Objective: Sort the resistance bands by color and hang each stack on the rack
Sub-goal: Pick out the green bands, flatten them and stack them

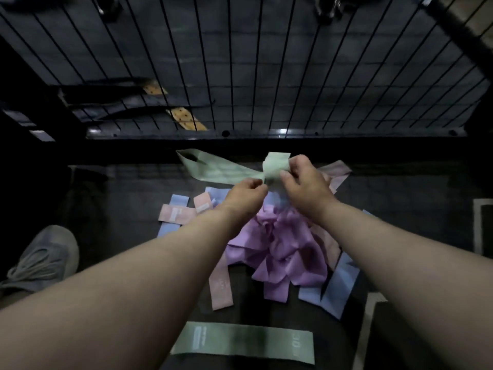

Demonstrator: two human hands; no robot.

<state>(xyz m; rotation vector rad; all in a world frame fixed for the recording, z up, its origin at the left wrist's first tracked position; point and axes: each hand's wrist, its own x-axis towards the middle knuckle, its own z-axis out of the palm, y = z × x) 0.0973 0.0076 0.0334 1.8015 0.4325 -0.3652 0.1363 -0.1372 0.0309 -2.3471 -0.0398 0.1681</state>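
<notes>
**Right now, both your hands are on one green band**

Your left hand (246,194) is curled and pinches the green band (221,170) at its twisted middle. Your right hand (304,182), just beside it at 3 o'clock, has thumb and fingers closed round the bunched end of the same band. The band is lifted above the pile, and its free looped end trails away from your hands toward 10 o'clock.

Under your wrists lies the heap of purple bands (282,247), crumpled and overlapping. From the heap, pink bands (221,287) stick out toward 7 o'clock, and more pink lies at 10 o'clock and 1 o'clock. Blue bands (334,289) lie at its 4 o'clock edge, with others crossing the pink at 10 o'clock.

A second green band (241,343) lies flat and alone on the dark floor at 6 o'clock, well apart from the heap, with "30" printed near its right end.

The wire rack (240,76) fills the view at 12 o'clock, beyond your hands. A grey shoe (42,257) sits at 8 o'clock near the frame's edge.
</notes>
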